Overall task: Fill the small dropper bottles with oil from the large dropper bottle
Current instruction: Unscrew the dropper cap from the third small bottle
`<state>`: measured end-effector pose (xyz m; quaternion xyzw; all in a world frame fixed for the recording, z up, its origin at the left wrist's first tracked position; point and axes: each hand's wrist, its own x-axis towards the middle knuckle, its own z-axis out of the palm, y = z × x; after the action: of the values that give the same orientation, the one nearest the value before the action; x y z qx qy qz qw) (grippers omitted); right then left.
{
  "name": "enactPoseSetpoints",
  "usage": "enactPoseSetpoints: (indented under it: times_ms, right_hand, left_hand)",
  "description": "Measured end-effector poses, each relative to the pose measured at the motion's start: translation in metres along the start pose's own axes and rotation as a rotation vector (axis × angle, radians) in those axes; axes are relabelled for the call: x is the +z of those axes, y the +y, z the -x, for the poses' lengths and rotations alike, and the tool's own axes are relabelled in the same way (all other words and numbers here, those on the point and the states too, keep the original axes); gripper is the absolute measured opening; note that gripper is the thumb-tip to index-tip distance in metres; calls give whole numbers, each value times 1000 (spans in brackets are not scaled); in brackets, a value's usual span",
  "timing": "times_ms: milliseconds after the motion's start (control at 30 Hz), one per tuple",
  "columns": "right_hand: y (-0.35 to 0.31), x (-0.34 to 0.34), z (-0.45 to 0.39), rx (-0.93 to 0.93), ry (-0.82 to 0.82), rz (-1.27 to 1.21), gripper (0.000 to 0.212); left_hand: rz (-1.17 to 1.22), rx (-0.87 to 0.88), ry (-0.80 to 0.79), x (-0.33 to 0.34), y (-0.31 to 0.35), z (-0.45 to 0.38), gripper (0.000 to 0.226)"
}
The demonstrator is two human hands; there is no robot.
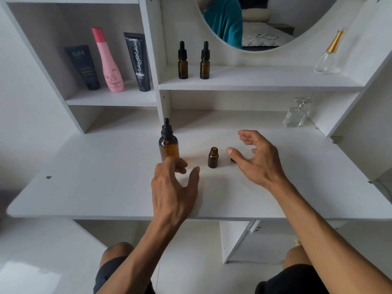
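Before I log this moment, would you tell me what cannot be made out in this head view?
- The dark item beside the open small bottle: mostly hidden by the right hand; possibly its dropper cap.
- Base of the large dropper bottle: covered by the left hand fingers; contact unclear.
- Oil levels: dark amber glass hides them, also in the two capped bottles on the shelf.
- Small print on the pink bottle: too small.

Both hands (214, 172) hover empty; uncapped small bottle (213, 157) between them (large bottle (168, 143) capped).
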<state>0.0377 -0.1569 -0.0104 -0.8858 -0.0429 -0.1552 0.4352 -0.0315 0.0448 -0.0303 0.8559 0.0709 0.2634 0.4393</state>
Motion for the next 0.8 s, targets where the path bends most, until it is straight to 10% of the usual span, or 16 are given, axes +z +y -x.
enactPoseSetpoints:
  times_ms: [167, 333, 800]
  right_hand:
    - [-45, 8, -1, -140, 38, -58, 39]
    - [-87, 29, -9, -210, -44, -87, 35]
    - [-126, 71, -23, -184, -250, -161, 31]
  left_hand:
    - [21, -70, 211, -12, -5, -16, 49]
    - [96, -109, 39, -7, -11, -33, 74]
    - [219, -96, -22, 2, -16, -40, 44]
